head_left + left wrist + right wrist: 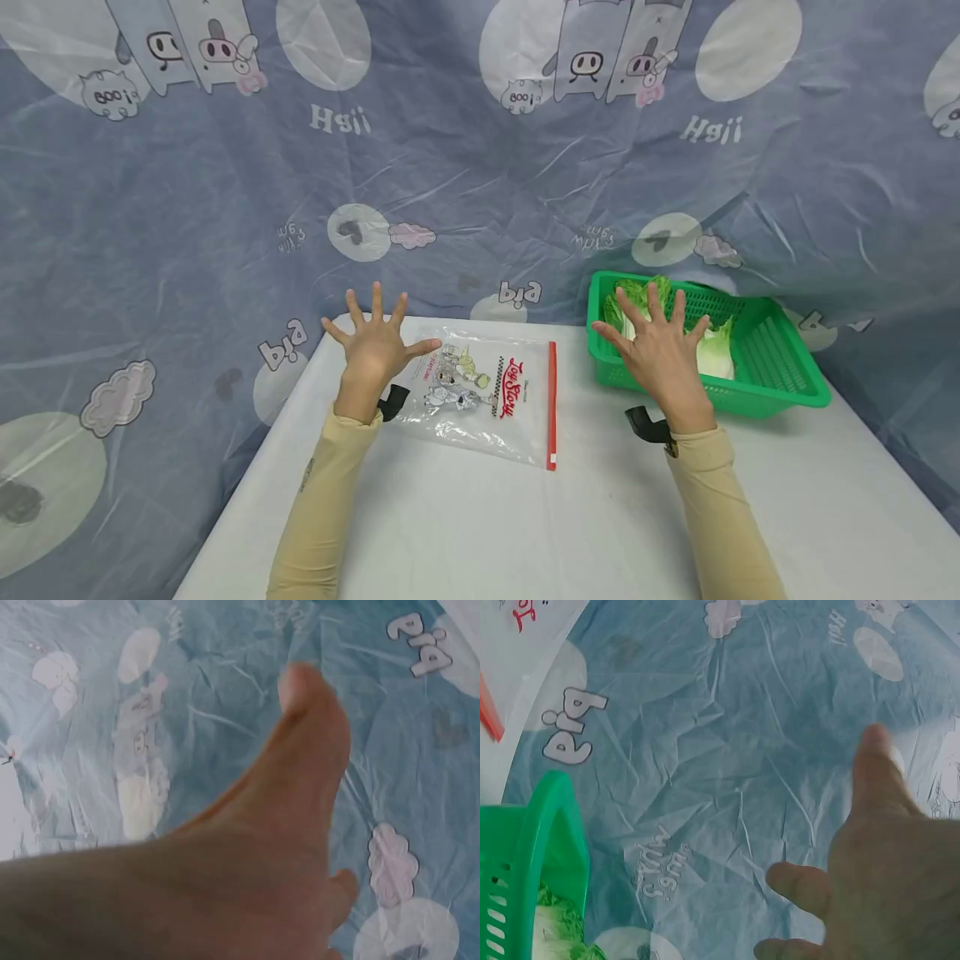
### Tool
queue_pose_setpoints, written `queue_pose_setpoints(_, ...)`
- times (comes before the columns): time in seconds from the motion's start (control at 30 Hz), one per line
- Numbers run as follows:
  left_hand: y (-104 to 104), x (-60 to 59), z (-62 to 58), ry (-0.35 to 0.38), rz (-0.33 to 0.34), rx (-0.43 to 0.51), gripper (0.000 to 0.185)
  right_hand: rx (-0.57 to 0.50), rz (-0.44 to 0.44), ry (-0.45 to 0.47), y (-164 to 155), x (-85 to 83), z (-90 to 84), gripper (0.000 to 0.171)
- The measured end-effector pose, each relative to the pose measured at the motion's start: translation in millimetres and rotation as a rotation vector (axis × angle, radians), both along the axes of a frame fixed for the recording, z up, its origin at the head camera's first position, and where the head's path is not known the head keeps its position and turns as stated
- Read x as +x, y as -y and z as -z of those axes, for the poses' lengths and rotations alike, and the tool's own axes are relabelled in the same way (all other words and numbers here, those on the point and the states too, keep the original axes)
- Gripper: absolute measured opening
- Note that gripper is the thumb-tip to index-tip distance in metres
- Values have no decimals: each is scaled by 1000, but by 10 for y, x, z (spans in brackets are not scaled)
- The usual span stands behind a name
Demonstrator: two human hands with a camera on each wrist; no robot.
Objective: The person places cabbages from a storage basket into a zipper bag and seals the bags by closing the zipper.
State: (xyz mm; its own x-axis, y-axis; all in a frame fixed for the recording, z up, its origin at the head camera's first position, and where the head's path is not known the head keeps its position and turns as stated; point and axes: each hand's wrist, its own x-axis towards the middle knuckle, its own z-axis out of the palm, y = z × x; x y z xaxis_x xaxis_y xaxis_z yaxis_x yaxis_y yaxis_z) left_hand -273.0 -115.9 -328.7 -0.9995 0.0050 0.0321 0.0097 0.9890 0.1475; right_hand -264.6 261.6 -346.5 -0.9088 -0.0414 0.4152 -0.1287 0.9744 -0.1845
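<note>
My left hand (372, 348) is held up with its fingers spread, in front of the left part of a clear zip bag (472, 433). The bag lies flat on the table, with a red slider edge on its right side and a printed cartoon on it. With fingers spread too, my right hand (663, 358) is raised before a green plastic basket (780, 398). Leafy vegetables (716, 354) with white stalks, like small Chinese cabbages, lie in the basket, partly hidden by that hand. Neither hand holds anything. In the wrist views the left hand (277, 825) and right hand (885, 862) appear against the curtain.
A white table (495, 533) spreads beneath both arms. Behind it and along its sides hangs a blue-grey printed curtain (450, 167). The basket stands at the table's back right, close against the curtain. A black wrist mount (647, 425) sits beside the right wrist.
</note>
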Motion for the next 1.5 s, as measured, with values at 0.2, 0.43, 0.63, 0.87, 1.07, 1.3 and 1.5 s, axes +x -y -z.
queue_pose_setpoints(0.2, -318, -64, 100, -103, 59, -34, 85, -181, -146, -69, 26, 22, 38, 68)
queue_pose_setpoints(0.43, -897, -106, 361, -209, 192, 15, 70, -458, -263, -118, 118, 120, 257, 57)
queue_pose_setpoints(0.63, -1392, -174, 737, -80, 307, 200, 51, -649, -199, -23, 264, 226, 651, 40)
queue_pose_setpoints(0.87, -1736, -272, 1275, 12, 336, 298, 48, -901, -129, 281, 364, 252, 1177, 30)
queue_pose_setpoints(1.07, -1858, -282, 1453, 76, 358, 386, 38, -992, -42, 374, 338, 259, 1415, 25)
queue_pose_setpoints(1.3, -1879, -292, 1493, 96, 349, 412, 38, -1038, -8, 411, 308, 231, 1518, 21)
queue_pose_setpoints(1.5, -1843, -335, 1508, 116, 372, 536, 23, -991, -2, 392, 297, 246, 1502, 24)
